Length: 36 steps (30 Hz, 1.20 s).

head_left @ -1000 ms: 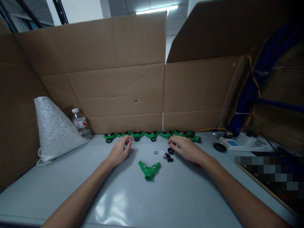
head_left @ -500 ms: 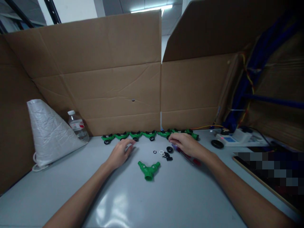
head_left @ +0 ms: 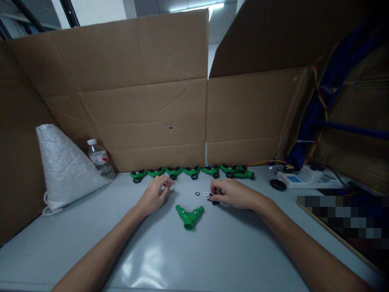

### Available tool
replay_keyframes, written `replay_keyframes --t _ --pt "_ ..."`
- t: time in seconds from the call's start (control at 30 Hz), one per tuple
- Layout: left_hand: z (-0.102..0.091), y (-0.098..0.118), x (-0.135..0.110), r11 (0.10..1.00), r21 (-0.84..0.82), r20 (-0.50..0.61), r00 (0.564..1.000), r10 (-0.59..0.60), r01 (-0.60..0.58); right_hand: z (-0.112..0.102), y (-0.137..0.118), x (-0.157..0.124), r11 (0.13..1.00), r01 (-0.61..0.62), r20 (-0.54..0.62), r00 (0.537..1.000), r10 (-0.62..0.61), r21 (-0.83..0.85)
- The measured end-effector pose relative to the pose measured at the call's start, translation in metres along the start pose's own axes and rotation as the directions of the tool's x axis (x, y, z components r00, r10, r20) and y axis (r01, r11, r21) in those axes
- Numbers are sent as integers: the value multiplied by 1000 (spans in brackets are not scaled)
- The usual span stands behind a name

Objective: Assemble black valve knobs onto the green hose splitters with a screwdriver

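The green Y-shaped piece (head_left: 189,219) lies on the desk (head_left: 170,259) between and nearer than both hands. The right hand (head_left: 232,193) bends its fingers over small black parts (head_left: 216,202) beside white rings (head_left: 206,195); whether they grip, I cannot tell. The left hand (head_left: 154,194) hovers or rests, fingers loosely curled, thumb and forefinger parted

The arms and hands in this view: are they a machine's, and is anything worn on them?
No, they are a person's. The left arm and right arm show no sleeves. The left hand and right hand have no gloves. I see no watch, cables or markings.
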<state>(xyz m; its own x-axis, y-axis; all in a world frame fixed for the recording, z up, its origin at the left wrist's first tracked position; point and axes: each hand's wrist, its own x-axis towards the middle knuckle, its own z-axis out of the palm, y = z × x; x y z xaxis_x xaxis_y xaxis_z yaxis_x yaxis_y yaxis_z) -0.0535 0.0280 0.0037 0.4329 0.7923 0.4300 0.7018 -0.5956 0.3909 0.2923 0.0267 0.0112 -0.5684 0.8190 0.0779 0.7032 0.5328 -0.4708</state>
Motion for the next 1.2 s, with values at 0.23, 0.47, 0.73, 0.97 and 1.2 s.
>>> replay_keyframes --t 0.23,0.47,0.73,0.97,1.2 --pt "-3 42 -5 981 -164 266 953 145 -104 -2 2 -2 999 -49 50 997 50 -21" --pt "8 63 -11 974 -184 354 915 192 -133 0 6 -4 997 -54 80 995 58 -52" --pt "5 57 -11 977 -167 353 918 182 -130 -4 -1 -3 998 -57 -73 996 54 -40" --pt "8 57 -10 979 -189 320 937 140 -81 -2 -7 4 1000 -27 -229 973 23 -14" --pt "14 44 -10 973 -228 142 990 -6 39 -3 -7 5 1000 27 -350 936 -22 10"
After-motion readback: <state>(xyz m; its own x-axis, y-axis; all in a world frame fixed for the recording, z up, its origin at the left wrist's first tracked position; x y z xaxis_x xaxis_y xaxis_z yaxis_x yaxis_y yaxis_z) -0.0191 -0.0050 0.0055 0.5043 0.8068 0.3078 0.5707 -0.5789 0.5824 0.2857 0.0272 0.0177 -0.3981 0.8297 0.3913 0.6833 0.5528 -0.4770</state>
